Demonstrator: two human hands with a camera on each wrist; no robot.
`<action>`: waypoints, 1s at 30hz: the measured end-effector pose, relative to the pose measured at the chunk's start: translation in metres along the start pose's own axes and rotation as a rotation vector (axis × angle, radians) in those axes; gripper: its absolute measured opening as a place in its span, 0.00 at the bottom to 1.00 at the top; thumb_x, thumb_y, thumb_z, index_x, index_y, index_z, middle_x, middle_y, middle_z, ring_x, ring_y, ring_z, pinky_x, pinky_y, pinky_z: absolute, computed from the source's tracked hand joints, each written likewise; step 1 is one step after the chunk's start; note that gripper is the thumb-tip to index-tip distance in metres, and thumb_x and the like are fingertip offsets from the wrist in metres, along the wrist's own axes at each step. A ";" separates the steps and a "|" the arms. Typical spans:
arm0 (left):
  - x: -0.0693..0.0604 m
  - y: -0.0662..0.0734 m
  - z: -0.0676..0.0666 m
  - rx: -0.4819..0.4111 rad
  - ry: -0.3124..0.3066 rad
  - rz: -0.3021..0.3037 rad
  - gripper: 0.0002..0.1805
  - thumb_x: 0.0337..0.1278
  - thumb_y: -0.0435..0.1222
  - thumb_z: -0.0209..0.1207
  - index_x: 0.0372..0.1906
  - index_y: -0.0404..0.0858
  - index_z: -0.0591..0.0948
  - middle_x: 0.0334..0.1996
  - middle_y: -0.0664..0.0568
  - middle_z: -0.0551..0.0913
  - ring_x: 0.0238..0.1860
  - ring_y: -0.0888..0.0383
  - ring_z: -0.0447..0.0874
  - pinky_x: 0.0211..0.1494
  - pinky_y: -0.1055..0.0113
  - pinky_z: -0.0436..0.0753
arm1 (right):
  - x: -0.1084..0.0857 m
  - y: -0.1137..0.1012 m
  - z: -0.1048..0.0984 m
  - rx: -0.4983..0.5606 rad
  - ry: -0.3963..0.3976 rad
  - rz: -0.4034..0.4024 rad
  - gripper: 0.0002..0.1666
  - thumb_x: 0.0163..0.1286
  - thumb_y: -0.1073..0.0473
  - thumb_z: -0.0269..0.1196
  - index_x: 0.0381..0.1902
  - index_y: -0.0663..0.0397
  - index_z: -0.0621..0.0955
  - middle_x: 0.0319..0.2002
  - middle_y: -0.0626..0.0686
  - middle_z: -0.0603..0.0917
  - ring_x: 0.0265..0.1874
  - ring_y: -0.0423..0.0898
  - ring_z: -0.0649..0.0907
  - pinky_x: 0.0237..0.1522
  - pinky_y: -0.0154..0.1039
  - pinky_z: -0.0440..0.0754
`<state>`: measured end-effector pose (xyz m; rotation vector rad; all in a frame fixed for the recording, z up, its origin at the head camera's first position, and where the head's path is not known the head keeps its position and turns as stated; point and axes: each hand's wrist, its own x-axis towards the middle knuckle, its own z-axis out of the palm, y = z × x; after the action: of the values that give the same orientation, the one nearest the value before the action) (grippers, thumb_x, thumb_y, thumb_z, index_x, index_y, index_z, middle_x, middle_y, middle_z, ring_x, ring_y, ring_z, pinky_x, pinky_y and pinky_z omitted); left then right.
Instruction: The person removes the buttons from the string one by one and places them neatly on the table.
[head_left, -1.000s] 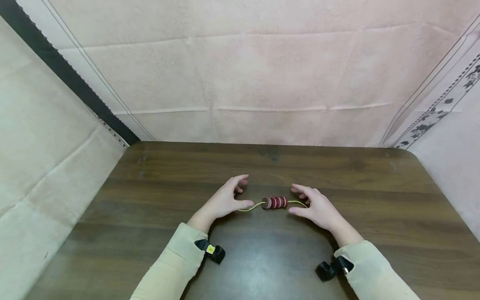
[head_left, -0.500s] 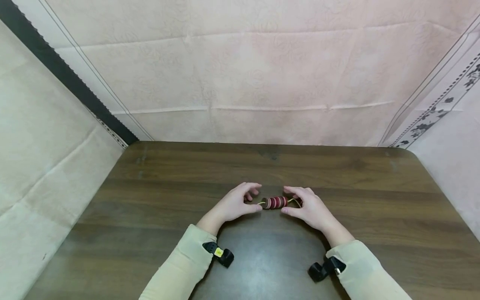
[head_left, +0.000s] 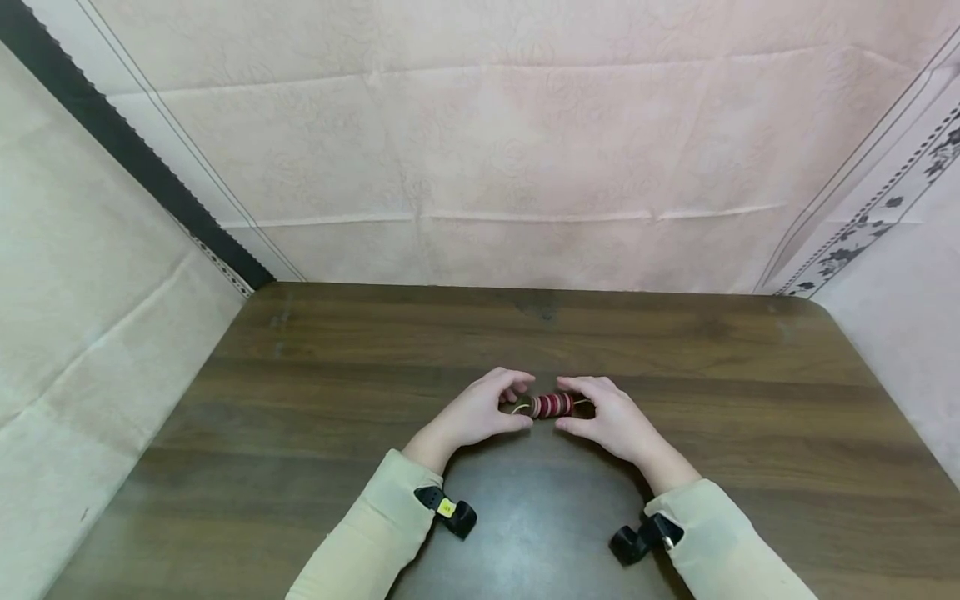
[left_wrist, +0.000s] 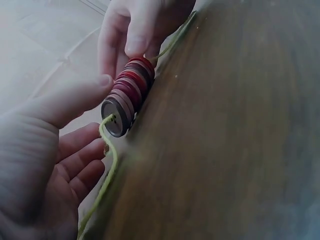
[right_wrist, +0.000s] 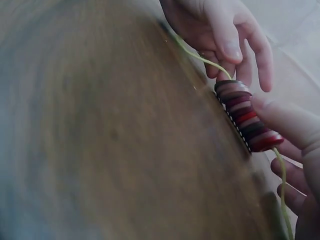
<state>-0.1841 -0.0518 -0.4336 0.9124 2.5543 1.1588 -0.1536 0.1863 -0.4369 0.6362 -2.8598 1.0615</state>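
A row of buttons [head_left: 553,406], red, pink and dark, is threaded on a thin yellow-green cord [left_wrist: 114,160] and lies on its side on the wooden table. My left hand [head_left: 480,410] curves loosely around the row's left end, thumb in front and fingers behind. Around the right end my right hand [head_left: 611,422] is held the same way. Both hands have relaxed, parted fingers that grip nothing; whether a thumb touches the buttons I cannot tell. In the left wrist view a dark button [left_wrist: 116,120] with the cord through its holes forms the near end.
The brown wooden table [head_left: 540,333] spreads around the hands. A pale creased cloth [head_left: 525,150] hangs behind its far edge, with more cloth at both sides. Black cameras are strapped to both wrists, the left camera [head_left: 459,518] and the right camera [head_left: 630,543].
Both hands have moved inward along the cord, the left rightward and the right leftward, to the ends of the button row. The buttons have stayed almost where they were.
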 end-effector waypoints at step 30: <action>0.004 0.002 0.004 0.129 0.032 -0.016 0.16 0.54 0.39 0.65 0.48 0.41 0.80 0.36 0.59 0.76 0.32 0.67 0.73 0.35 0.73 0.73 | 0.010 -0.008 0.019 -0.030 0.100 -0.113 0.22 0.55 0.56 0.71 0.49 0.54 0.82 0.43 0.48 0.82 0.43 0.44 0.80 0.43 0.44 0.77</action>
<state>-0.1847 -0.0456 -0.4346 0.9055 2.6830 1.0223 -0.1573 0.1656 -0.4449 0.7125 -2.7141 1.0018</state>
